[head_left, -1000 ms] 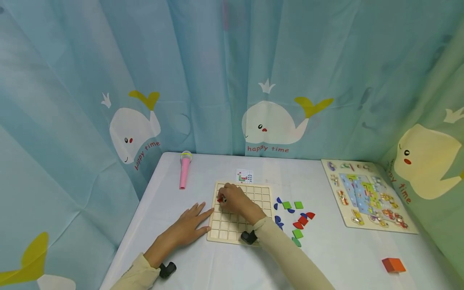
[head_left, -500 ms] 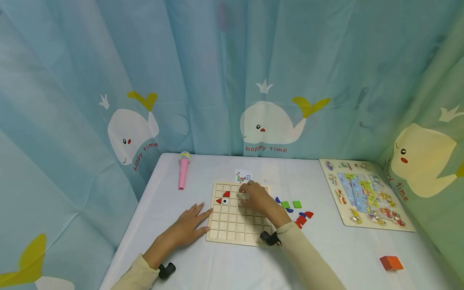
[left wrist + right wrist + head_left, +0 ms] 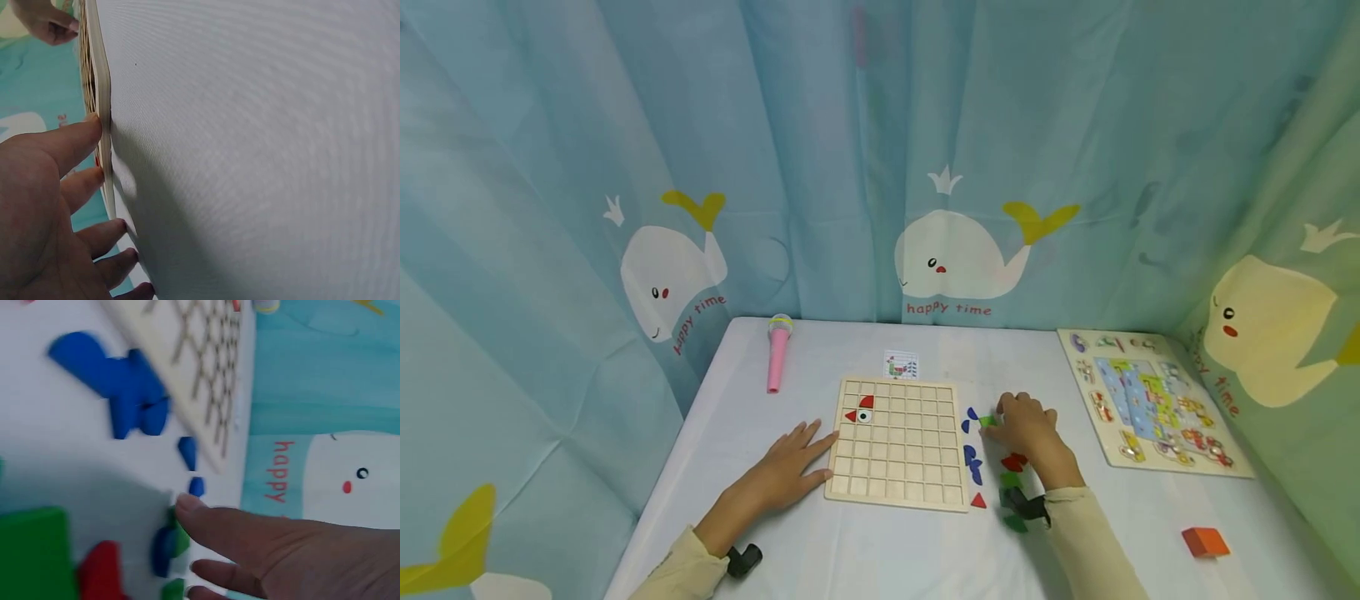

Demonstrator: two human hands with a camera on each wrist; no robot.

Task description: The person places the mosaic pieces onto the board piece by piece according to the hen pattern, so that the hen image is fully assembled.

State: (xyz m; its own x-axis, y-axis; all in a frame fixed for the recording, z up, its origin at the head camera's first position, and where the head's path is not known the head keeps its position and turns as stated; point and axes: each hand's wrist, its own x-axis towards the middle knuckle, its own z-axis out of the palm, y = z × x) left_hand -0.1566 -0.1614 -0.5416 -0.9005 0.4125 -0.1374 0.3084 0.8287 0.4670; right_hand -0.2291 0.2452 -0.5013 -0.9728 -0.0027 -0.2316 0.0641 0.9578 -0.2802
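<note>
A wooden grid board (image 3: 910,458) lies on the white table, with a red triangle (image 3: 851,416), a red rounded piece (image 3: 867,402) and a round eye piece (image 3: 865,416) near its upper left. My left hand (image 3: 786,465) lies flat with spread fingers; in the left wrist view its thumb and index fingertips touch the board's edge (image 3: 103,81). Right of the board, my right hand (image 3: 1028,429) is over loose pieces, its thumb at a green square (image 3: 987,422). In the right wrist view the thumb (image 3: 215,519) and fingers are apart, holding nothing visible.
Blue pieces (image 3: 972,458) line the board's right side, with a red triangle (image 3: 978,501) and green pieces (image 3: 1015,523) nearer. A picture card (image 3: 901,365) lies behind the board. A pink microphone (image 3: 778,358), a picture puzzle (image 3: 1120,450) and an orange block (image 3: 1206,542) lie farther out.
My right hand has moved right, from the board's upper left across the grid to the loose pieces. The red and eye pieces on the board are now uncovered. My left hand has stayed put.
</note>
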